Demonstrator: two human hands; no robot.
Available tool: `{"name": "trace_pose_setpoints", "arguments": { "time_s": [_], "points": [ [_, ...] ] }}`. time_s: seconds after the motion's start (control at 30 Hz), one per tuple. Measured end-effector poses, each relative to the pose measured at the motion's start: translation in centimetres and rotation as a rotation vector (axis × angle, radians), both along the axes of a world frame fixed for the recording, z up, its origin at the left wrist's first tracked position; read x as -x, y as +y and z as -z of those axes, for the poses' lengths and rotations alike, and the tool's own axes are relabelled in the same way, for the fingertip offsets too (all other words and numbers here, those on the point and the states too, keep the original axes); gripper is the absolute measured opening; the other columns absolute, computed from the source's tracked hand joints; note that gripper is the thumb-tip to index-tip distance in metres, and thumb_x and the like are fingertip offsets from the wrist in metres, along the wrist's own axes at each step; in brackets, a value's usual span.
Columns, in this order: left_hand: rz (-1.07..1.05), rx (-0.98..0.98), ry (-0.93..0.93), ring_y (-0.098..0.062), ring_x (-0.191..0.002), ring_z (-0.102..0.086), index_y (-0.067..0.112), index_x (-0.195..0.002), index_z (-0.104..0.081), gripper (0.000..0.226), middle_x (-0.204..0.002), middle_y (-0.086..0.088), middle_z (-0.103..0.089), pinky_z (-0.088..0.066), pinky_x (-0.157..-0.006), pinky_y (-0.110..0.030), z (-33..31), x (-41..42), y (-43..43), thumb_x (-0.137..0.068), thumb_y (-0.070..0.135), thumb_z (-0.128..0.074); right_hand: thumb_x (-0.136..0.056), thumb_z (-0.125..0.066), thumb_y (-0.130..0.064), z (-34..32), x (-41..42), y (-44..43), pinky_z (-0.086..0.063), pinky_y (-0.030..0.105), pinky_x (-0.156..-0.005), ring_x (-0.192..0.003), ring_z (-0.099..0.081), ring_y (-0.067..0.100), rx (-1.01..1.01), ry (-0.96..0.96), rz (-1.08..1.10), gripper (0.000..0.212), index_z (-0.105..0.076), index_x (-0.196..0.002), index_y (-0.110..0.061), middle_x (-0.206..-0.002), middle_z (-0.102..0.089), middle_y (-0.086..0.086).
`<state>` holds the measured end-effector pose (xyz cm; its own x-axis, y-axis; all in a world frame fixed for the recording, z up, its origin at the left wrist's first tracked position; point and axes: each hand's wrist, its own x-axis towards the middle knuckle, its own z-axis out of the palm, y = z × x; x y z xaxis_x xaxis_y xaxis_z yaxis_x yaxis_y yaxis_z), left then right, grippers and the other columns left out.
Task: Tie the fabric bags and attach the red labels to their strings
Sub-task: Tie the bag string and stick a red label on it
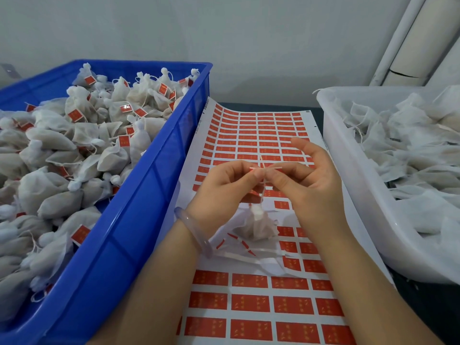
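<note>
Though beside crate (149, 200), label (276, 168) in grip (260, 173)

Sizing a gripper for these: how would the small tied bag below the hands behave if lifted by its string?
Probably floppy: the tied bag looks crumpled and slumped, of thin fabric. Likely light: both the left hand and right hand just pinch at its thin string with fingertips. Unlikely to roll, but it may swing and twist when hanging.

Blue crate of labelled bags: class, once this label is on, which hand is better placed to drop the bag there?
Probably the left hand, which pinches the red label on the side nearest the blue crate. The right hand works next to the white tub of unlabelled bags, farther from it.
</note>
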<state>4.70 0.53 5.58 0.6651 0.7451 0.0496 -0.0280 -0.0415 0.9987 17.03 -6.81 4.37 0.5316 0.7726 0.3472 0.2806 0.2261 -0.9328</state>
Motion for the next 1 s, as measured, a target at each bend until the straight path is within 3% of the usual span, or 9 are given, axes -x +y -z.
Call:
{"name": "trace_pose_setpoints", "arguments": {
  "time_s": [0.1, 0.27, 0.4, 0.5, 0.6, 0.67, 0.73, 0.87, 1.0],
  "points": [
    [0.039, 0.085, -0.035, -0.015, -0.078, -0.069, 0.017, -0.094, -0.066, 0.031, -0.082, 0.003, -0.072, -0.055, -0.070, -0.024, 0.15, 0.07, 0.03, -0.074, 0.037, -0.055, -0.064, -0.064, -0.043, 0.08, -0.13, -0.01, -0.050, 0.008, -0.063, -0.084, -0.065, -0.009, 0.011, 0.036, -0.036, 0.053, -0.047, -0.113, -0.038, -0.083, -0.065, -0.035],
    [0.006, 0.103, -0.080, -0.013, -0.069, -0.067, 0.019, -0.093, -0.066, 0.027, -0.079, 0.002, -0.071, -0.056, -0.069, -0.027, 0.21, 0.03, 0.18, -0.070, 0.033, -0.058, -0.058, -0.065, -0.047, 0.15, -0.49, 0.15, -0.057, 0.025, -0.077, -0.088, -0.068, 0.000, -0.006, 0.110, -0.038, 0.061, -0.048, -0.115, -0.039, -0.086, -0.068, -0.029],
    [-0.012, 0.076, -0.092, -0.015, -0.076, -0.069, 0.023, -0.105, -0.061, 0.041, -0.089, 0.001, -0.072, -0.057, -0.072, -0.029, 0.14, -0.19, 0.03, -0.066, 0.033, -0.064, -0.057, -0.067, -0.047, 0.08, -0.52, 0.20, -0.056, 0.022, -0.073, -0.088, -0.068, 0.001, -0.025, 0.115, -0.036, 0.064, -0.048, -0.118, -0.035, -0.087, -0.069, -0.027],
    [-0.141, 0.028, -0.037, -0.008, -0.084, -0.069, 0.033, -0.113, -0.052, 0.056, -0.099, 0.007, -0.068, -0.055, -0.066, -0.019, 0.08, -0.41, -0.06, -0.059, 0.039, -0.069, -0.062, -0.066, -0.042, 0.12, -0.49, 0.21, -0.054, 0.016, -0.069, -0.086, -0.067, -0.002, -0.016, 0.084, -0.012, 0.053, -0.050, -0.112, -0.037, -0.085, -0.067, -0.031],
    [-0.343, -0.209, -0.014, -0.007, -0.078, -0.065, 0.030, -0.092, -0.057, 0.039, -0.087, 0.011, -0.065, -0.053, -0.063, -0.014, 0.23, -0.52, -0.27, -0.058, 0.044, -0.069, -0.067, -0.065, -0.039, 0.14, -0.44, 0.15, -0.049, 0.008, -0.064, -0.084, -0.065, -0.008, -0.008, 0.041, 0.019, 0.043, -0.049, -0.106, -0.040, -0.081, -0.065, -0.036],
    [-0.362, -0.296, -0.045, -0.009, -0.077, -0.064, 0.029, -0.082, -0.063, 0.025, -0.081, 0.011, -0.067, -0.054, -0.067, -0.015, 0.20, -0.40, -0.37, -0.062, 0.042, -0.069, -0.074, -0.068, -0.030, 0.19, -0.43, 0.11, -0.046, 0.004, -0.061, -0.082, -0.064, -0.011, -0.010, 0.016, 0.026, 0.037, -0.049, -0.104, -0.040, -0.079, -0.064, -0.036],
    [-0.305, -0.290, -0.066, -0.007, -0.081, -0.066, 0.031, -0.082, -0.068, 0.020, -0.082, 0.012, -0.070, -0.053, -0.070, -0.015, 0.13, -0.27, -0.43, -0.065, 0.039, -0.067, -0.077, -0.069, -0.026, 0.27, -0.39, 0.09, -0.045, 0.003, -0.061, -0.082, -0.064, -0.010, -0.020, -0.011, 0.025, 0.038, -0.049, -0.108, -0.038, -0.080, -0.065, -0.034],
    [-0.217, -0.204, -0.106, -0.006, -0.085, -0.068, 0.030, -0.087, -0.070, 0.022, -0.082, 0.016, -0.072, -0.053, -0.072, -0.015, 0.14, -0.25, -0.53, -0.066, 0.035, -0.065, -0.069, -0.065, -0.037, 0.13, -0.16, -0.03, -0.049, 0.007, -0.068, -0.086, -0.066, -0.005, -0.041, -0.045, 0.016, 0.046, -0.049, -0.112, -0.037, -0.087, -0.068, -0.028],
    [-0.200, -0.160, -0.129, -0.009, -0.081, -0.069, 0.026, -0.089, -0.071, 0.023, -0.083, 0.012, -0.073, -0.055, -0.070, -0.018, 0.22, -0.34, -0.56, -0.068, 0.030, -0.064, -0.075, -0.068, -0.030, 0.13, -0.10, -0.11, -0.049, 0.006, -0.069, -0.085, -0.066, -0.006, -0.054, -0.080, 0.038, 0.039, -0.050, -0.109, -0.037, -0.084, -0.067, -0.031]
  ]
}}
